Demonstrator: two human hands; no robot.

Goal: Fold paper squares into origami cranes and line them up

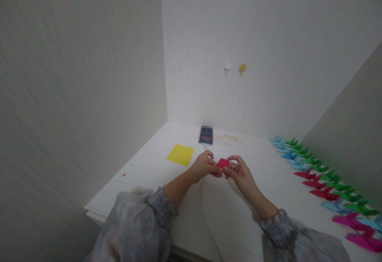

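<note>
Between my two hands is a small folded piece of red paper (223, 162), held up over the middle of the white table. My left hand (205, 165) pinches its left side with thumb and fingers. From the right, my right hand (238, 169) grips the other edge, its index finger bent above the paper. The fingertips cover the lower part of the piece, so its full shape is hidden. Left of my left hand, a flat yellow paper sheet (180, 154) lies on the table.
A phone (206, 135) with a cable (202, 206) stands near the back wall. Folded paper cranes in green (331, 178), blue (291, 156), red (314, 184) and magenta (355, 222) line the right side. An orange scrap (123, 175) lies left. Two hooks (242, 68) are on the wall.
</note>
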